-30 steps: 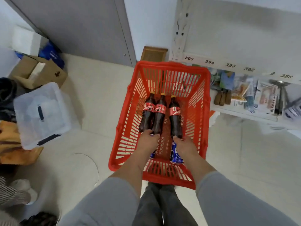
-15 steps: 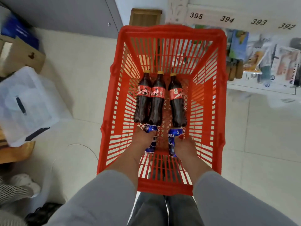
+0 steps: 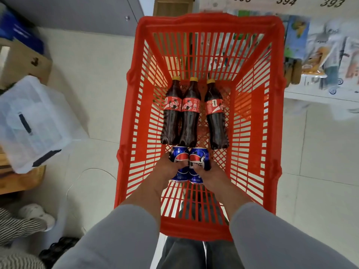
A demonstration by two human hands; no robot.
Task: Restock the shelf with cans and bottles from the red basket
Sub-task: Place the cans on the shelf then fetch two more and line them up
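Note:
The red basket (image 3: 258,117) stands on the floor in front of me. Three dark cola bottles with red labels (image 3: 189,111) lie side by side on its bottom, caps pointing away. Just below them, two blue cola cans are pressed together. My left hand (image 3: 165,167) is wrapped around the left can (image 3: 179,155). My right hand (image 3: 210,171) is wrapped around the right can (image 3: 200,157). The shelf (image 3: 310,94) with numbered tags sits at the upper right.
Packaged goods (image 3: 318,55) fill the shelf beside the basket. A clear plastic bin (image 3: 37,121) and a cardboard box (image 3: 25,63) stand on the floor at left. A wooden box (image 3: 172,6) sits behind the basket. Striped fabric (image 3: 17,228) lies at lower left.
Both hands have closed on the two cans and brought them together, lifted slightly. The view has dropped closer over the basket.

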